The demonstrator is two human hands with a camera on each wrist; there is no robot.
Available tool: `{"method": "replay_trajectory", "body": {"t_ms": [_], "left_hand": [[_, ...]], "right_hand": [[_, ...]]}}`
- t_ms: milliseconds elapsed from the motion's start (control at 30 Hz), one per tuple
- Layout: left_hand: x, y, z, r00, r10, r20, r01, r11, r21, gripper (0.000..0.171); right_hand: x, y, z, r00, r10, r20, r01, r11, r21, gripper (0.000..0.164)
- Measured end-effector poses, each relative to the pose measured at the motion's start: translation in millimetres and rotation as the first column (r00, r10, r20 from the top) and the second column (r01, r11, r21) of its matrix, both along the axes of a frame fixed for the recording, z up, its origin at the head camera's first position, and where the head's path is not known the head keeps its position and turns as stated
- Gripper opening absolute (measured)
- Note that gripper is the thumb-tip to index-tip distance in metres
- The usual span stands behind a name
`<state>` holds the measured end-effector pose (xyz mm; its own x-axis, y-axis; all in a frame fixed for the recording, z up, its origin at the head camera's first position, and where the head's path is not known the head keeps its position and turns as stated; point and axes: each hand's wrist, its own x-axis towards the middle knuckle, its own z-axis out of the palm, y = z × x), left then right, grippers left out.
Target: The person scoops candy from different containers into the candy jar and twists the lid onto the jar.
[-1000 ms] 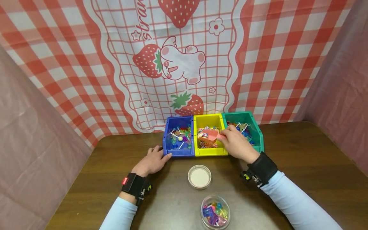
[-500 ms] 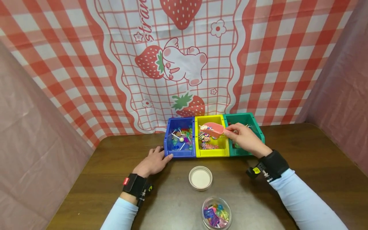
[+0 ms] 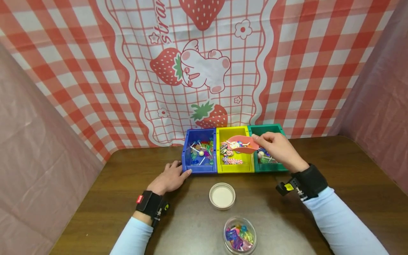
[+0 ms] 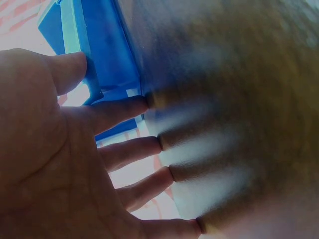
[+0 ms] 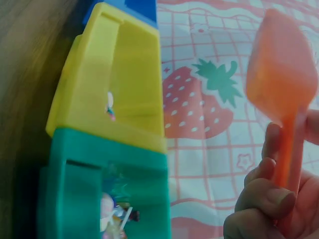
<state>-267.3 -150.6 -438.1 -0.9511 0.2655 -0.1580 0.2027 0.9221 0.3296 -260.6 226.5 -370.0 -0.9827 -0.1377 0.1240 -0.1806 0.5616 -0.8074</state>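
My right hand (image 3: 282, 150) grips the handle of a pink scoop (image 3: 247, 150), held above the yellow bin (image 3: 236, 169). Small lollipops and swirl candies (image 3: 236, 144) lie in the scoop; more candies are left in the bin beneath. In the right wrist view the fingers curl round the handle of the scoop (image 5: 281, 64), whose underside faces that camera. My left hand (image 3: 170, 179) is spread beside the blue bin (image 3: 200, 170), thumb at its front corner. The left wrist view has its fingertips (image 4: 154, 144) on the tabletop.
A green bin (image 3: 266, 127) with mixed candies adjoins the yellow one on the right. In front of the bins are a round white lid (image 3: 222, 197) and a clear jar (image 3: 225, 244) of colourful candies. A checked strawberry cloth (image 3: 204, 71) hangs right behind.
My right hand has lifted the scoop, with candies in it, out of the yellow bin and moved it slightly right, levelling it. The left hand has stayed at the blue bin.
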Motion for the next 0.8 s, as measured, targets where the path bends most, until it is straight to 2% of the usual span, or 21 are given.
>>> {"method": "replay_trajectory", "body": {"t_ms": [200,333,400,533,800], "left_hand": [[0.0,0,0.7,1.0,-0.008,-0.001,0.008,1.0,0.003,0.061],[0.2,0,1.2,1.0,-0.009,-0.002,0.009,1.0,0.003,0.06],[0.3,0,1.3,1.0,-0.007,-0.001,0.007,1.0,0.003,0.06],[0.1,0,0.9,1.0,-0.001,0.001,0.001,1.0,0.001,0.061],[-0.4,0,0.8,1.0,-0.001,0.003,0.001,1.0,-0.005,0.061]], "right_hand": [[6.4,-5,6.1,0.994,0.072,-0.08,-0.066,0.995,0.076,0.045],[7.8,-8,7.8,0.969,0.211,-0.131,-0.194,0.972,0.13,0.036],[8.0,-9,8.0,0.941,0.3,-0.157,-0.277,0.949,0.153,0.031],[8.5,-10,8.1,0.87,0.46,-0.177,-0.434,0.886,0.165,0.028],[15.1,-18,9.9,0.754,0.648,-0.106,-0.619,0.755,0.217,0.024]]}}
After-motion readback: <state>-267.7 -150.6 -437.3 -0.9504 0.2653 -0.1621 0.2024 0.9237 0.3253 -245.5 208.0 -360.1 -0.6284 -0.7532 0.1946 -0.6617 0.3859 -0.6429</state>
